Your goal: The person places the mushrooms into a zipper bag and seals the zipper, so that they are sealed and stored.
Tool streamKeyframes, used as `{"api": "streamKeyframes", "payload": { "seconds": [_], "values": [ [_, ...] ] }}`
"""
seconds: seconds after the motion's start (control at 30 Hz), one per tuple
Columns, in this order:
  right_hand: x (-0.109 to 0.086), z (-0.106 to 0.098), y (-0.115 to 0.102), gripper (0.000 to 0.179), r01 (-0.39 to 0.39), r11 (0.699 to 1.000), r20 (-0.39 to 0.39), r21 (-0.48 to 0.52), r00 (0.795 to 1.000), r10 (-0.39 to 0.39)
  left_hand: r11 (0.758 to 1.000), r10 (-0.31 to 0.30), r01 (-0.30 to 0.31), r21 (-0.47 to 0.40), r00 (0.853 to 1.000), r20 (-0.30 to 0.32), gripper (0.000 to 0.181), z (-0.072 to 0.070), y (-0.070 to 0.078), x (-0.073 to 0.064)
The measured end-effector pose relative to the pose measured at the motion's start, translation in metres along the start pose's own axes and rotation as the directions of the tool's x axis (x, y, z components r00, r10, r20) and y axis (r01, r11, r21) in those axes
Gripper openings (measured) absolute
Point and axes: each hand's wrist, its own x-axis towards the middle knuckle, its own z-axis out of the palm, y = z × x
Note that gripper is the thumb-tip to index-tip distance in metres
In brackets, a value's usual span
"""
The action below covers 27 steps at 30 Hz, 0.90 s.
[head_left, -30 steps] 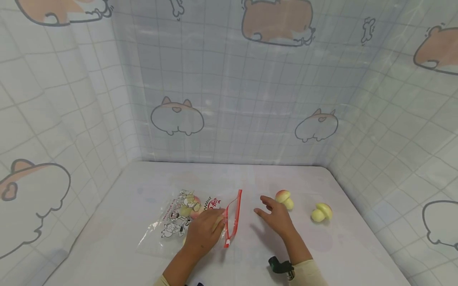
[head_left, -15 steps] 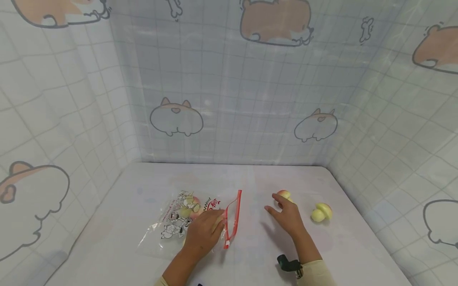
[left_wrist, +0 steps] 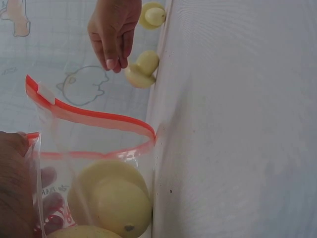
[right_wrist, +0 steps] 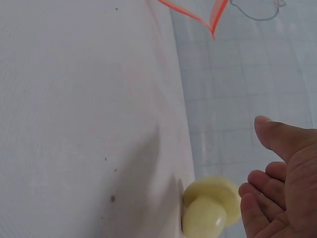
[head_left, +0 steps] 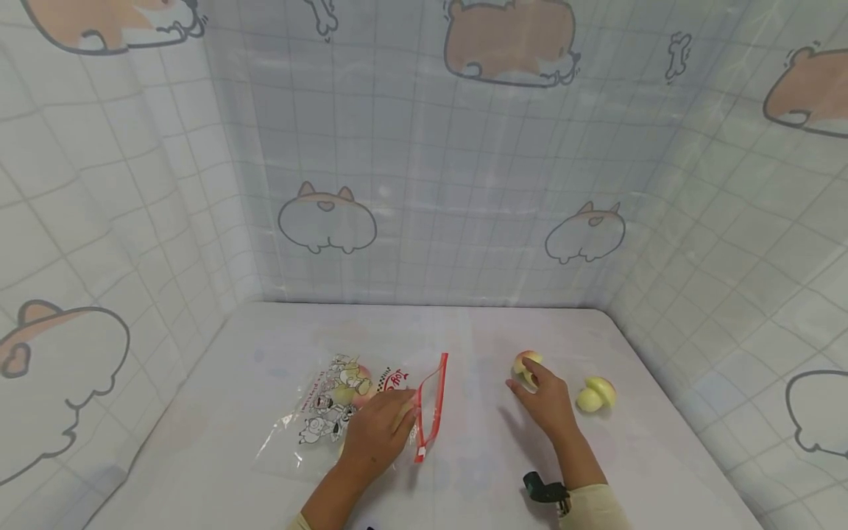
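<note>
My left hand (head_left: 376, 434) grips the open edge of a clear zip bag (head_left: 281, 442) with a red zip strip and cartoon print. Its mouth gapes toward the right, and in the left wrist view fingers show through the plastic. Inside lie several toy mushrooms, one of them a pale yellow mushroom (left_wrist: 121, 198). Over the table, my right hand (head_left: 548, 401) has its thumb and fingers spread apart with nothing between them. Its fingertips overlap a yellow toy mushroom with a reddish cap (head_left: 525, 359). Farther right lies a second loose toy mushroom (head_left: 596, 395).
The white table (head_left: 464, 486) has a curtain (head_left: 424, 184) with a grid and cartoon dogs behind it and at both sides. A dark wrist-camera mount (head_left: 545, 489) sticks out from the right wrist, low over the table.
My right hand has moved rightward, away from the bag's mouth and up to the nearer loose mushroom. The left hand and the bag stay in place.
</note>
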Motion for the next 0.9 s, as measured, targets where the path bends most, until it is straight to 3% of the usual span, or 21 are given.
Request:
{"api": "streamKeyframes", "payload": {
  "seconds": [0.17, 0.43, 0.63, 0.9],
  "values": [
    [-0.001, -0.002, 0.004, 0.063, -0.002, 1.000, -0.035, 0.006, 0.999, 0.002, 1.000, 0.005, -0.005, 0.000, 1.000, -0.006, 0.031, 0.000, -0.001, 0.000],
    [0.001, -0.002, 0.015, 0.063, 0.005, 1.000, -0.176, -0.014, 0.984, -0.007, 1.000, -0.007, 0.007, -0.005, 1.000, -0.004, 0.029, 0.000, -0.001, -0.001],
    [0.001, -0.004, 0.018, 0.068, -0.066, 0.996, -0.126, -0.057, 0.990, 0.059, 1.000, -0.009, 0.009, -0.013, 1.000, -0.005, 0.029, 0.000, 0.000, 0.000],
    [0.002, -0.003, 0.023, 0.066, -0.096, 0.992, -0.104, -0.078, 0.991, 0.088, 1.000, 0.010, -0.011, -0.015, 1.000, -0.021, 0.029, 0.002, -0.002, -0.001]
  ]
}}
